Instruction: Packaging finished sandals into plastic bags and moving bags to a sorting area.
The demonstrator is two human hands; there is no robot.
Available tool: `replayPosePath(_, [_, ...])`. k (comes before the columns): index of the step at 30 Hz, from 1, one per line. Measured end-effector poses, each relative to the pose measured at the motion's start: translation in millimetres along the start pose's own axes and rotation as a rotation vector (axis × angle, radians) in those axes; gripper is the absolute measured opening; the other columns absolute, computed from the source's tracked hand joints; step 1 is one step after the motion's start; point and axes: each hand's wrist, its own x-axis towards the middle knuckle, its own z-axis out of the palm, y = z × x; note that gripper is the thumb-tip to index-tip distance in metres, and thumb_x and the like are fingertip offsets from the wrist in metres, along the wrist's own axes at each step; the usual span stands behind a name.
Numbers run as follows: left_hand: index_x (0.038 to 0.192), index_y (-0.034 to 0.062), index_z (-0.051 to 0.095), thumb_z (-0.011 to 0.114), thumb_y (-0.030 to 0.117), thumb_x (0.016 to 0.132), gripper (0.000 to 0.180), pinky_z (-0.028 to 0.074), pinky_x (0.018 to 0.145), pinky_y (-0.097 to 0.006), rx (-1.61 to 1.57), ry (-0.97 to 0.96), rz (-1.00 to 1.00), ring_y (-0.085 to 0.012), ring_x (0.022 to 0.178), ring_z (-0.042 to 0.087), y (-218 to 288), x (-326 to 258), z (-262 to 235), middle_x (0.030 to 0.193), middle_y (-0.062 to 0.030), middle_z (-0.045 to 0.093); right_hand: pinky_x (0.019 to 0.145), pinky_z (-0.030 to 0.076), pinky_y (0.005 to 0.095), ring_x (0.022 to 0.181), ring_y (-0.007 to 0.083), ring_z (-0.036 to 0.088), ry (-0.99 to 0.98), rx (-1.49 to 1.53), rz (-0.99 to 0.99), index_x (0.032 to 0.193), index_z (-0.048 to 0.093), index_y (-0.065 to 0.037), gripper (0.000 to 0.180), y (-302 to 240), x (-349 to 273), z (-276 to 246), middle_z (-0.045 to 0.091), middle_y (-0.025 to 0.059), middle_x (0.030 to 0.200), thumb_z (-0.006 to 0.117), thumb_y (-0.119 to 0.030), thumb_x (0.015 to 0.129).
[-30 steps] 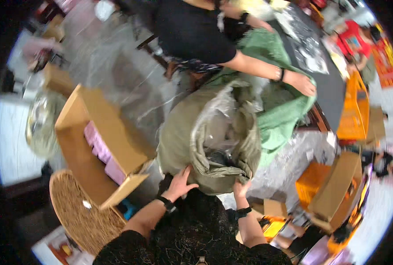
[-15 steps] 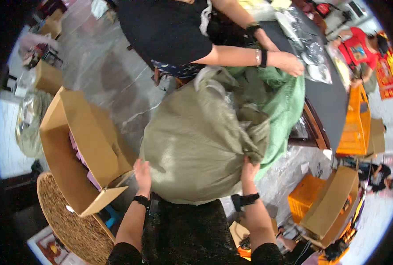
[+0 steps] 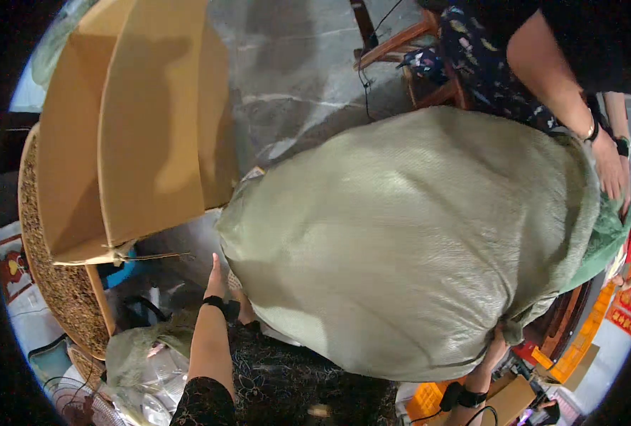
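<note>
A big, bulging olive-grey woven sack (image 3: 393, 241) fills the middle of the view, lying in front of me. My left hand (image 3: 216, 278) is at its left end, with outstretched fingers alongside the cloth; part of that hand is hard to make out. At the near right, my right hand (image 3: 497, 346) grips a bunched fold of the sack. A green woven sack (image 3: 603, 238) shows at the far right end. A co-worker's hands (image 3: 610, 167) rest there, where the two sacks meet.
An open cardboard box (image 3: 149, 135) stands at the left above a round tray of brown bits (image 3: 67, 305). A bag of clear packaging (image 3: 149, 369) sits at the lower left. A wooden stool (image 3: 408, 57) is beside the co-worker. Orange crates (image 3: 425, 399) show at the lower right.
The view has swung rightward and closer. The olive-grey sack now lies stretched out sideways and hides its gathered opening. My right hand has moved out to the right with its fold.
</note>
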Motion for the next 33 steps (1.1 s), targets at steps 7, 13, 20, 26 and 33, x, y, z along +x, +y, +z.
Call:
replayPosePath(7, [0.134, 0.0032, 0.040, 0.035, 0.069, 0.087, 0.080, 0.045, 0.090, -0.041, 0.180, -0.054, -0.073, -0.0288, 0.114, 0.051, -42.5, 69.3, 10.5, 0.127, -0.0171, 0.050, 0.071, 0.045, 0.0308, 0.076, 0.0165, 0.055, 0.121, 0.044, -0.059, 0.102, 0.063, 0.002, 0.030, -4.4, -13.3, -0.5, 0.064, 0.0055, 0.094, 0.061, -0.022, 0.085])
replayPosePath(13, [0.130, 0.0033, 0.044, 0.036, 0.061, 0.091, 0.070, 0.046, 0.089, -0.043, -0.087, 0.039, 0.011, -0.0303, 0.109, 0.054, -58.8, 115.7, -45.8, 0.128, -0.0125, 0.051, 0.071, 0.044, 0.0304, 0.078, 0.0161, 0.054, 0.192, 0.073, -0.035, 0.100, 0.063, 0.006, 0.030, -12.9, -24.6, 25.7, 0.063, 0.0053, 0.094, 0.066, -0.016, 0.080])
replayPosePath(20, [0.142, 0.0213, 0.025, 0.037, 0.054, 0.088, 0.064, 0.040, 0.095, -0.055, -0.094, 0.199, 0.128, -0.0354, 0.121, 0.042, -60.0, 41.3, -40.1, 0.140, -0.0106, 0.036, 0.076, 0.045, 0.0319, 0.084, 0.0183, 0.057, 0.298, 0.118, 0.025, 0.108, 0.061, -0.001, 0.029, -64.7, -32.0, -22.8, 0.063, 0.0059, 0.101, 0.062, -0.018, 0.084])
replayPosePath(26, [0.139, 0.0137, 0.031, 0.050, 0.044, 0.086, 0.064, 0.044, 0.090, -0.051, -0.083, 0.201, 0.232, -0.0360, 0.113, 0.049, -46.6, -52.5, -21.0, 0.133, -0.0139, 0.043, 0.092, 0.044, 0.0378, 0.105, 0.0238, 0.054, 0.057, 0.696, -0.091, 0.123, 0.051, -0.005, 0.044, -144.8, -90.6, -89.7, 0.056, 0.0078, 0.117, 0.062, -0.009, 0.081])
replayPosePath(33, [0.126, 0.0008, 0.049, 0.061, 0.041, 0.081, 0.061, 0.048, 0.085, -0.048, 0.020, 0.128, 0.406, -0.0316, 0.102, 0.057, 11.4, -164.0, 34.6, 0.118, -0.0118, 0.056, 0.096, 0.041, 0.0379, 0.109, 0.0281, 0.053, -0.594, 0.462, -0.091, 0.128, 0.042, 0.001, 0.066, -125.9, -101.1, -125.7, 0.052, 0.0154, 0.121, 0.070, -0.013, 0.071])
